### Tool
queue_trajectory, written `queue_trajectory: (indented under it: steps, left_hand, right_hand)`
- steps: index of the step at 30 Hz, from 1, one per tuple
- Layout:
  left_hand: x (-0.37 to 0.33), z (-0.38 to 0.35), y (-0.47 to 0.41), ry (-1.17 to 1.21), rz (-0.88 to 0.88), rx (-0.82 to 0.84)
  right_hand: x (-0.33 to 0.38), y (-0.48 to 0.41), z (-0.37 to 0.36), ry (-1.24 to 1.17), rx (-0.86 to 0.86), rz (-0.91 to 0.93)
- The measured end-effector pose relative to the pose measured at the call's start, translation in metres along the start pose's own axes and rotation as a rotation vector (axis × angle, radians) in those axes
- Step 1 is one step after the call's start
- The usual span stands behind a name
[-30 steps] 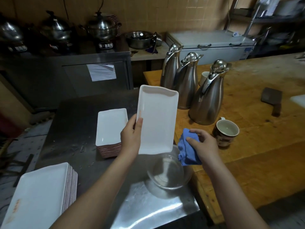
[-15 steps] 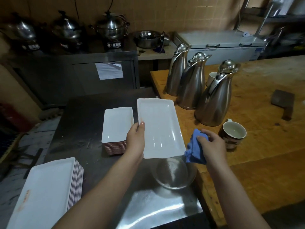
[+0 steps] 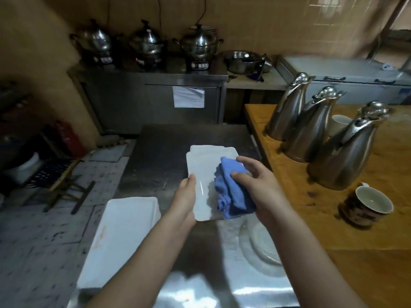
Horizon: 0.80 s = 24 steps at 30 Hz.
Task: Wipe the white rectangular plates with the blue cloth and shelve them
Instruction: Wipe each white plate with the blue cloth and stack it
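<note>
At your left a stack of white plates [image 3: 124,236] sits on the steel counter [image 3: 160,152]. Your left hand [image 3: 185,198] grips the near left edge of one plate [image 3: 201,167], held above the counter, thumb over the rim. The blue cloth [image 3: 231,192] lies bunched on its face, your right hand [image 3: 262,187] curled round it. You are mid-wipe, I judge. Next, sweep the cloth to the far end, bracing the plate firmly.
</note>
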<state>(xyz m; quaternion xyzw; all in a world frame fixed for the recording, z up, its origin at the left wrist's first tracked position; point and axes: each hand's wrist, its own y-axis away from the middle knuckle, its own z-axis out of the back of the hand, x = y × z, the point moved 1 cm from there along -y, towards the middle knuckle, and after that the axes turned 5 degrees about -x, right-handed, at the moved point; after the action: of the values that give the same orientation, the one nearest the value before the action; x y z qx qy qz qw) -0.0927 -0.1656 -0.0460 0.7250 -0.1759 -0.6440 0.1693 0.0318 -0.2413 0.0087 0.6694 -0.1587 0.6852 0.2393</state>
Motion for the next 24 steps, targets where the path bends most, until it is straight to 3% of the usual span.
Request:
queue_trajectory:
  steps: [7, 18, 21, 24]
  left_hand:
    - [-0.025, 0.100, -0.007, -0.053, -0.093, -0.071]
    - [-0.056, 0.217, -0.004, 0.084, -0.129, -0.091]
    - [-0.059, 0.228, -0.002, 0.078, -0.138, -0.070]
    - [-0.059, 0.233, -0.002, 0.079, -0.164, -0.048]
  right_hand:
    - [-0.008, 0.024, -0.126, 0.034, 0.227, 0.020]
    - [-0.010, 0.069, -0.230, 1.062, 0.138, 0.564]
    - [-0.017, 0.075, -0.246, 1.235, 0.252, 0.646]
    - [-0.024, 0.079, -0.260, 1.211, 0.414, 0.664]
